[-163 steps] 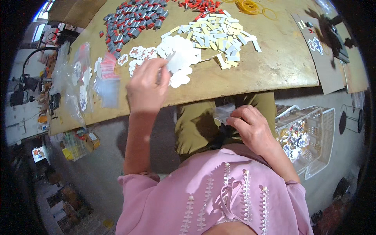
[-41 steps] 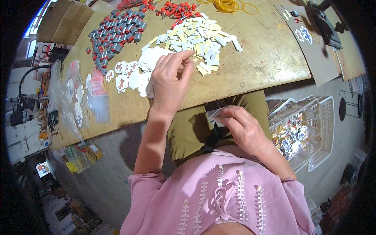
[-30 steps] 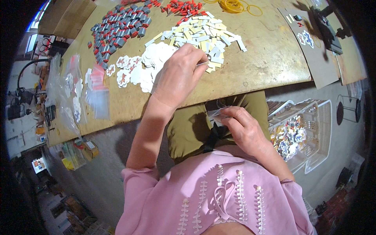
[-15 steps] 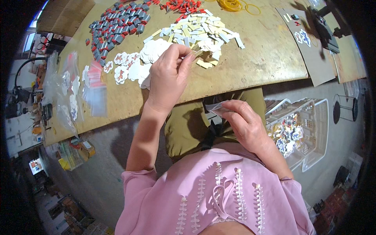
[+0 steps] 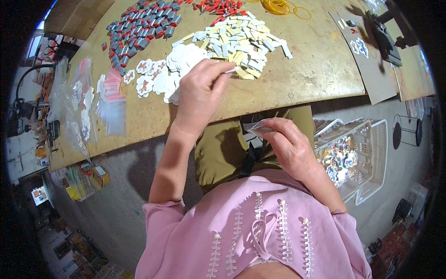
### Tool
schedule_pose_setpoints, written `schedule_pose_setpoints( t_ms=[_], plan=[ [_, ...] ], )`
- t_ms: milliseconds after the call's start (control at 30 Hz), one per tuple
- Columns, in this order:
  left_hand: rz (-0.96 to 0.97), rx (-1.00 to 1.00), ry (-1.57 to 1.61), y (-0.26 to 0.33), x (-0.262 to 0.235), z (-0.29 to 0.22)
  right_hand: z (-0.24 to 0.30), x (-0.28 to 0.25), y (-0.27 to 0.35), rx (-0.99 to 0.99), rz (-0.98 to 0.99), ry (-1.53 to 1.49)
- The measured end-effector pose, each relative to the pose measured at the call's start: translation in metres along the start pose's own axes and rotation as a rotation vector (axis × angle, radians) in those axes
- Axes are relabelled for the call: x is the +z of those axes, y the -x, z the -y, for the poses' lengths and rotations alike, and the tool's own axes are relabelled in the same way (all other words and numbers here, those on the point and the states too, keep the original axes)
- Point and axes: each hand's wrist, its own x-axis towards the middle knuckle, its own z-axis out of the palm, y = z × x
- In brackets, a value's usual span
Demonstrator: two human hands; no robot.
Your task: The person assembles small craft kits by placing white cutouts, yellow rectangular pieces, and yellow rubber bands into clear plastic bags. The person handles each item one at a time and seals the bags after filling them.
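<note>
My left hand [image 5: 200, 93] is over the near edge of the strip pile, thumb and forefinger pinching a small pale strip [image 5: 232, 70]. Past its fingertips lies a heap of small white and yellow strips [image 5: 241, 39]. Beside it, partly covered by my left hand, is a pile of white scalloped cut-outs [image 5: 183, 58]; several printed ones [image 5: 145, 83] lie to its left. Lower down, over my lap, my right hand [image 5: 290, 144] grips a small clear plastic bag [image 5: 254, 128] between thumb and fingers.
Grey-and-red small parts [image 5: 139, 32], red pieces [image 5: 218, 6] and yellow rubber bands [image 5: 278, 6] lie farther back. Clear bags [image 5: 116, 111] rest at the table's left. A white plastic basket [image 5: 371, 162] of printed pieces stands right, below the table edge. A cardboard sheet [image 5: 371, 79] carries sample pieces.
My left fingertips have shifted slightly right and the strip between them now shows its pale face. My right hand and its bag stay nearly still.
</note>
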Motion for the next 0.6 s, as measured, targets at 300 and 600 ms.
schedule_pose_setpoints(
  t_ms=[300,600],
  plan=[
    [-0.006,-0.075,-0.327,0.021,-0.008,-0.009,0.003,0.006,-0.010,-0.013,-0.031,-0.038],
    [0.261,0.087,-0.355,0.029,-0.022,-0.026,0.004,0.006,-0.032,-0.207,0.073,-0.192]
  ],
)
